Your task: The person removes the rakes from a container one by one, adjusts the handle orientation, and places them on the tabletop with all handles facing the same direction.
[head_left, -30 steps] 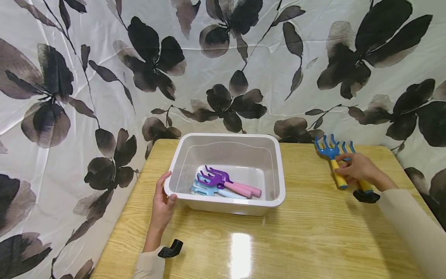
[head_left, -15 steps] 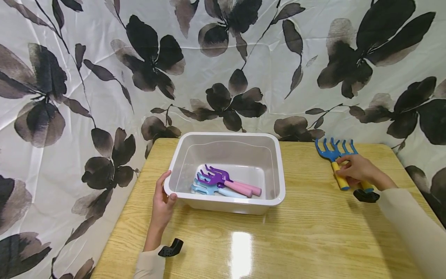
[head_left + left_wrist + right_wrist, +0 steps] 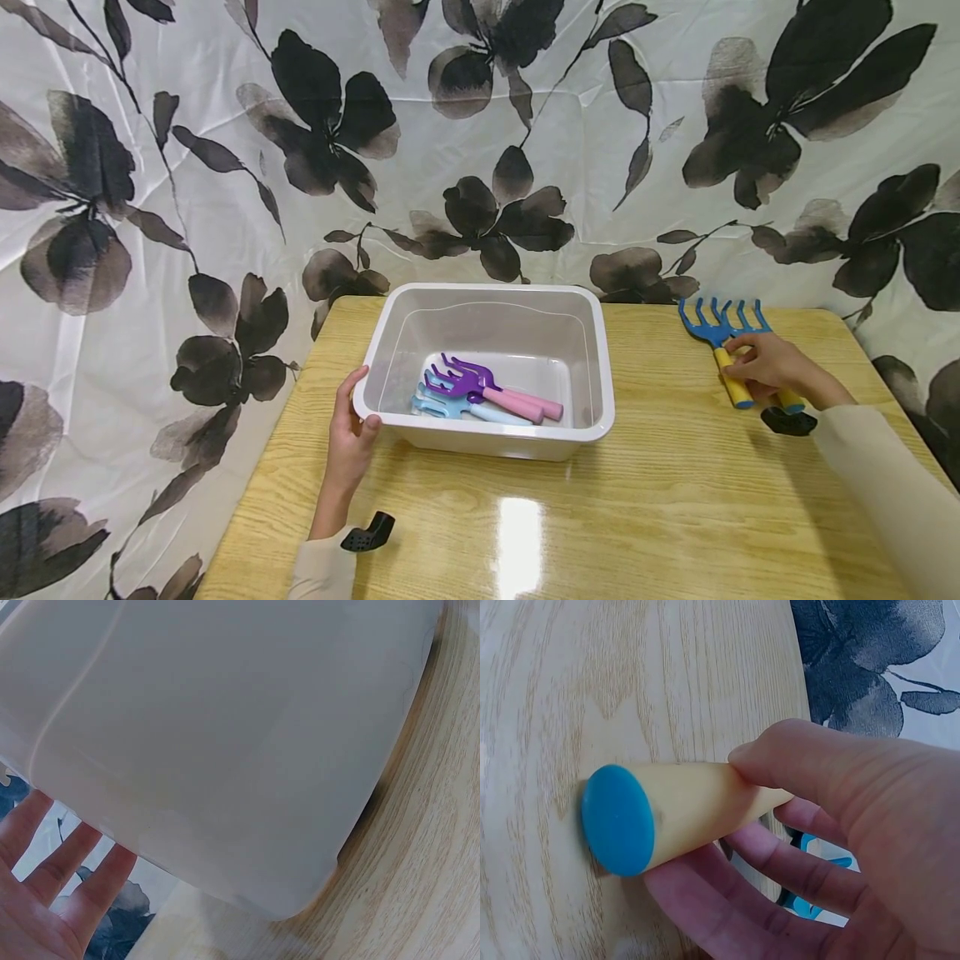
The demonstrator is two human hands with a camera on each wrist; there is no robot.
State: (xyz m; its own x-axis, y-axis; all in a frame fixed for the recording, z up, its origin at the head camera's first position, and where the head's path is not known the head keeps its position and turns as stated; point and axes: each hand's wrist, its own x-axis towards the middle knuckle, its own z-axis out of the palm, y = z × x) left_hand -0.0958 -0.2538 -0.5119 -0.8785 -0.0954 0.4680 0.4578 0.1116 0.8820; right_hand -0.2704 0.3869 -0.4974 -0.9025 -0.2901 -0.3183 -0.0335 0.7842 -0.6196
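At the right of the table, my right hand (image 3: 772,367) pinches the yellow handle of a blue hand rake (image 3: 707,329) between thumb and fingers. In the right wrist view the yellow handle (image 3: 694,802) ends in a blue cap, and its tip lies on the wood. A second blue-and-yellow hand rake (image 3: 757,318) lies beside it, mostly hidden by the hand. My left hand (image 3: 351,437) holds the front left corner of a white plastic basin (image 3: 495,446); in the left wrist view its fingers (image 3: 97,881) touch the basin's outer wall.
Inside the basin lie purple hand rakes (image 3: 465,383) with pink handles, over a light blue hand rake (image 3: 442,406). The wooden table (image 3: 645,500) ends at a white cloth (image 3: 585,183) with dark flowers, behind and to the left.
The held blue rake's tines have dipped slightly toward the table, and my right fingers have closed in on its handle. The left hand and the basin stay in place.
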